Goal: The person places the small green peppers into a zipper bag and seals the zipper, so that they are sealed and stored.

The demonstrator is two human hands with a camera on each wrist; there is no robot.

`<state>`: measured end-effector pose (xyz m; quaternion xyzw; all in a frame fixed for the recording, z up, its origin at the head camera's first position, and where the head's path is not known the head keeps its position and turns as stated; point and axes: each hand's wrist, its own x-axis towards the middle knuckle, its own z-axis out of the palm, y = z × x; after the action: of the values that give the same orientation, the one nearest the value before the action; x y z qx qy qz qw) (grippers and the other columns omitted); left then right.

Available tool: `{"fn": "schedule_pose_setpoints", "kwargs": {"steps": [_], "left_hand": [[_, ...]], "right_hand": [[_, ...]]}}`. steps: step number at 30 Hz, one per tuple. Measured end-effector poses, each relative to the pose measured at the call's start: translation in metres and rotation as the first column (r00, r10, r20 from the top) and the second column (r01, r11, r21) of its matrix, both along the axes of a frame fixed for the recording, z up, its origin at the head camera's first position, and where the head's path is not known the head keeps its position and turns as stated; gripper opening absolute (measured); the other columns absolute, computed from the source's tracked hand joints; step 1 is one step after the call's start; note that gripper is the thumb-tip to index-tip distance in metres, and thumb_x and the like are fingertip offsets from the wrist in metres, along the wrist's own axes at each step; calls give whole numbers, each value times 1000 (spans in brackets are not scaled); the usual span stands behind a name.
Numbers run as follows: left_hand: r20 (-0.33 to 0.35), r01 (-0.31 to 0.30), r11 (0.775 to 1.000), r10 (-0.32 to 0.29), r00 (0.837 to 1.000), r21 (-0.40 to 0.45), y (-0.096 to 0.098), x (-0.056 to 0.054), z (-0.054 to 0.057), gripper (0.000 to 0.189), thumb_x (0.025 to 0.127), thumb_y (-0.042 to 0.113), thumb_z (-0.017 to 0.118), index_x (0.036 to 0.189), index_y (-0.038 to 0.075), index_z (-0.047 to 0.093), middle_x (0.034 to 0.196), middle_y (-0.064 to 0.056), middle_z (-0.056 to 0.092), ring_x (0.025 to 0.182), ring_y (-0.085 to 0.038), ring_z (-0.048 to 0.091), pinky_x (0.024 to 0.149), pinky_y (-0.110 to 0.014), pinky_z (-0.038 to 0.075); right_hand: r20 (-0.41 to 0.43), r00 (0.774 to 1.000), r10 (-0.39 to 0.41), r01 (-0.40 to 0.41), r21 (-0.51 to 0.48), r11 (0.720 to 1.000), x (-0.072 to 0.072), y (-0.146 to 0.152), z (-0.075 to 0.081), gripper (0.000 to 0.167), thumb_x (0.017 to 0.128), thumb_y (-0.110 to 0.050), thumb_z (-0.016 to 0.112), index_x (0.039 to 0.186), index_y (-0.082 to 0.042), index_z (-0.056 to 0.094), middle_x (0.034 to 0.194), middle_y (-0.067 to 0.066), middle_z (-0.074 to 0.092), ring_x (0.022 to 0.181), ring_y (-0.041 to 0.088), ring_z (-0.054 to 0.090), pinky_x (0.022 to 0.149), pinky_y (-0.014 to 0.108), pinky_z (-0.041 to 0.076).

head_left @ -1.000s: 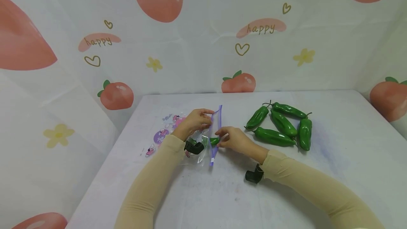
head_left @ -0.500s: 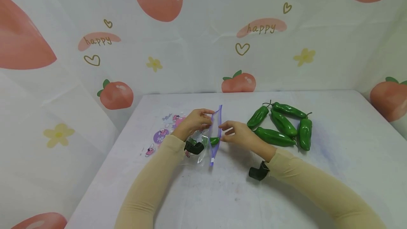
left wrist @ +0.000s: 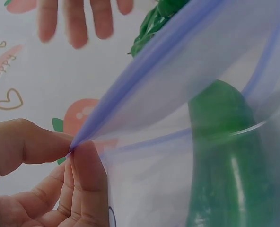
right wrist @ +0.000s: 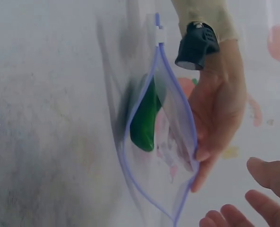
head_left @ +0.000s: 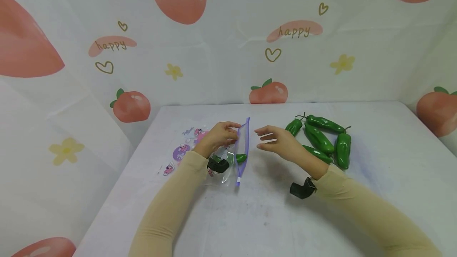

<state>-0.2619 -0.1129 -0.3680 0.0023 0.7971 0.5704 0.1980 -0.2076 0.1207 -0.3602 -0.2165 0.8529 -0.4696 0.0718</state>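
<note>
My left hand [head_left: 217, 138] pinches the purple-edged mouth of a clear zip bag [head_left: 243, 142]; in the left wrist view thumb and finger meet on that rim. The mouth gapes, with a white slider [right wrist: 160, 35] at one end. One green chili pepper [right wrist: 145, 124] lies inside the bag, near the mouth. Just right of the bag, my right hand [head_left: 280, 142] is in the air with fingers loosely extended, holding nothing. Behind and right of it, several green chili peppers [head_left: 319, 139] lie grouped on the table, two partly hidden by that hand.
The white table [head_left: 228, 221] carries the bag left of centre, its printed body [head_left: 182, 152] lying flat. A white cloth [head_left: 221, 66] with peach prints hangs along the back and left. Small black cameras [head_left: 302, 188] sit at both wrists.
My right hand has drawn back from the bag's mouth, moving right and slightly up, and its fingers have spread. My left hand and the bag have stayed in place.
</note>
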Motion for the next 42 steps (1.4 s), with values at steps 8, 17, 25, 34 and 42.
{"fn": "schedule_pose_setpoints", "kwargs": {"steps": [8,17,25,34,42], "left_hand": [[9,8,1000,-9,1000,23,0,0,2,50,85,-3,64,134,3,55,93,-5,55,73,-14,58,56,-21,44],[15,7,1000,-7,1000,24,0,-1,-2,51,85,-3,64,134,4,55,94,-5,56,72,-15,59,55,-22,42],[7,8,1000,-8,1000,-3,0,0,-1,50,85,-2,64,134,5,55,98,-7,59,73,-16,60,56,-22,42],[7,12,1000,-12,1000,-23,0,1,-1,48,87,0,64,134,7,56,101,-8,58,79,-17,60,61,-23,45],[1,15,1000,-15,1000,-15,0,1,-1,48,87,-1,63,134,5,55,103,-9,58,83,-17,58,67,-23,49]], "right_hand": [[-75,996,-43,40,-44,998,1,21,1,44,87,-19,73,127,-8,60,132,13,59,119,32,59,95,44,50],[-119,989,-90,86,-44,995,7,38,-7,45,88,-20,71,130,-9,59,132,12,60,117,36,58,98,48,47],[-161,979,-123,121,-22,992,11,54,-15,47,87,-21,72,130,-8,58,132,13,59,121,35,56,101,47,45],[-146,977,-153,160,37,986,13,77,-23,49,89,-21,71,132,-6,56,132,15,57,126,37,51,104,46,41],[-134,974,-184,197,94,976,19,93,-23,52,90,-27,69,135,-4,54,137,19,52,125,44,50,103,53,41]]}}
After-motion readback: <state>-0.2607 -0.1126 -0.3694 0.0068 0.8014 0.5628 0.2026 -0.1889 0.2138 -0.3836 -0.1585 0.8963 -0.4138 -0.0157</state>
